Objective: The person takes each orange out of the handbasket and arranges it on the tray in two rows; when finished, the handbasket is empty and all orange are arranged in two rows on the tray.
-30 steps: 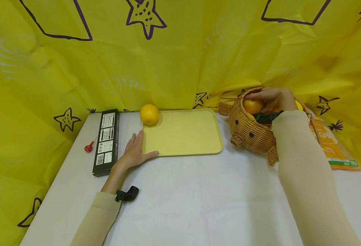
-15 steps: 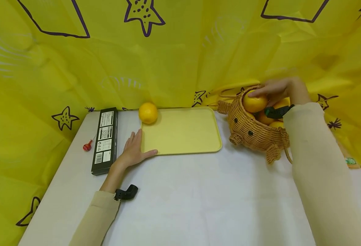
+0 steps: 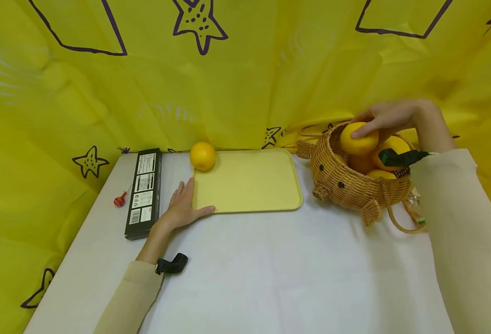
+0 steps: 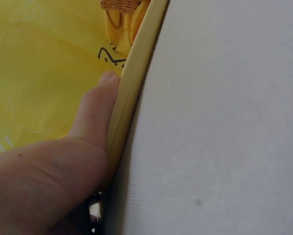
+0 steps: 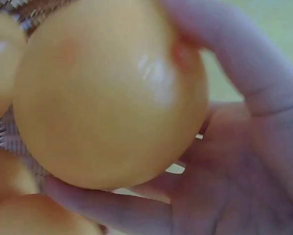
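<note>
My right hand point(image 3: 396, 116) grips an orange point(image 3: 359, 139) at the top of a wicker basket point(image 3: 345, 178) with a pig's face. In the right wrist view, thumb and fingers curl round the orange point(image 5: 109, 98). Several more oranges point(image 3: 396, 147) lie in the basket. My left hand point(image 3: 180, 206) is spread at the near left corner of a yellow tray point(image 3: 249, 181), its thumb along the near edge. In the left wrist view the thumb of the left hand point(image 4: 58, 166) lies against the tray rim point(image 4: 129, 98). Another orange point(image 3: 203, 156) rests at the tray's far left corner.
A black box point(image 3: 144, 195) with white labels lies left of the tray, and a red-wrapped lollipop point(image 3: 120, 200) is beyond it. Behind the table hangs a yellow patterned cloth point(image 3: 237, 93). A package point(image 3: 414, 204), partly hidden by the right sleeve, lies right of the basket.
My right hand has risen from inside the basket and moved a little right with the orange in its grip. The basket's handle has dropped to the near right side. My left hand has stayed in place.
</note>
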The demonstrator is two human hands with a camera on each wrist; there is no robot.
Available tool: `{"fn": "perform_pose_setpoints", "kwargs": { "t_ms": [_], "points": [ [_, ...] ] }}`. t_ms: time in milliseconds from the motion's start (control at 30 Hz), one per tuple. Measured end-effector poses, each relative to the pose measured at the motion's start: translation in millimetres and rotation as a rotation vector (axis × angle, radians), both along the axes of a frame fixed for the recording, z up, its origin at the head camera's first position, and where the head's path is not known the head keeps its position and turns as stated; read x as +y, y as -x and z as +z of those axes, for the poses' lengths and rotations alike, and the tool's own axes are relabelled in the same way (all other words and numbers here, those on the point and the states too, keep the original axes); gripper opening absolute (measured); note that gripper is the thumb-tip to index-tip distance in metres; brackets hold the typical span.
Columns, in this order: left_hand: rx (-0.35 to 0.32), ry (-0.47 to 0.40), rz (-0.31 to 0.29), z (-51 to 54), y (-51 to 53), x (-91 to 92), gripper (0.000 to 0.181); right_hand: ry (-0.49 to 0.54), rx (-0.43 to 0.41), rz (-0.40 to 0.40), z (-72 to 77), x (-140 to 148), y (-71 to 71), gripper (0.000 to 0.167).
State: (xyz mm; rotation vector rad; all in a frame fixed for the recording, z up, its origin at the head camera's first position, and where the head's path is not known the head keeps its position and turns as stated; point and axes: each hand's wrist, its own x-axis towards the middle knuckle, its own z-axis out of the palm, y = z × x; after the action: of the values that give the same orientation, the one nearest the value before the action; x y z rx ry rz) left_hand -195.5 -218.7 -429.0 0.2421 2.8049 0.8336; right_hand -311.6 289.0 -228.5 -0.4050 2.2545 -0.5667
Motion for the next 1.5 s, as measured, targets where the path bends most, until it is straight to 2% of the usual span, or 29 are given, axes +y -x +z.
{"fn": "perform_pose_setpoints", "kwargs": {
  "t_ms": [133,267,367,533,600,700,833,933,1233,1500],
  "points": [
    [-0.007,0.002,0.001,-3.6,-2.4,-1.0,0.116,-0.013,0.251,0.009,5.9,-11,-28.9,0.074],
    [0.008,-0.003,-0.001,-3.7,-2.8,-3.4,0.116,0.104,0.389,-0.054,0.2,-26,-53.7,0.066],
    [0.018,-0.004,0.0,-2.6,-2.8,-4.8,0.116,0.24,0.42,-0.109,-9.1,-39,-63.5,0.064],
    [0.012,-0.012,0.01,-1.8,-3.8,-5.9,0.115,0.512,0.43,-0.24,-25.1,-63,-70.3,0.065],
    [0.01,-0.008,0.011,-2.0,-3.8,-6.3,0.115,0.576,0.438,-0.293,-30.0,-75,-73.1,0.067],
    [0.015,-0.003,0.005,-2.3,-3.3,-6.5,0.115,0.607,0.487,-0.337,-35.1,-94,-77.0,0.072],
    [0.012,-0.003,0.012,-1.5,-3.0,-6.5,0.115,0.589,0.577,-0.327,-40.6,-121,-76.8,0.076],
    [0.009,-0.006,0.013,-1.5,-3.1,-6.2,0.114,0.599,0.592,-0.311,-46.3,-139,-73.0,0.076],
    [0.004,-0.002,0.01,-4.4,-3.6,-4.9,0.114,0.731,0.536,-0.259,-73.1,-184,-54.5,0.081],
    [-0.004,0.004,0.011,-3.3,-1.5,-5.6,0.114,0.739,0.462,-0.207,-89.1,-218,-36.2,0.081]
  ]
}}
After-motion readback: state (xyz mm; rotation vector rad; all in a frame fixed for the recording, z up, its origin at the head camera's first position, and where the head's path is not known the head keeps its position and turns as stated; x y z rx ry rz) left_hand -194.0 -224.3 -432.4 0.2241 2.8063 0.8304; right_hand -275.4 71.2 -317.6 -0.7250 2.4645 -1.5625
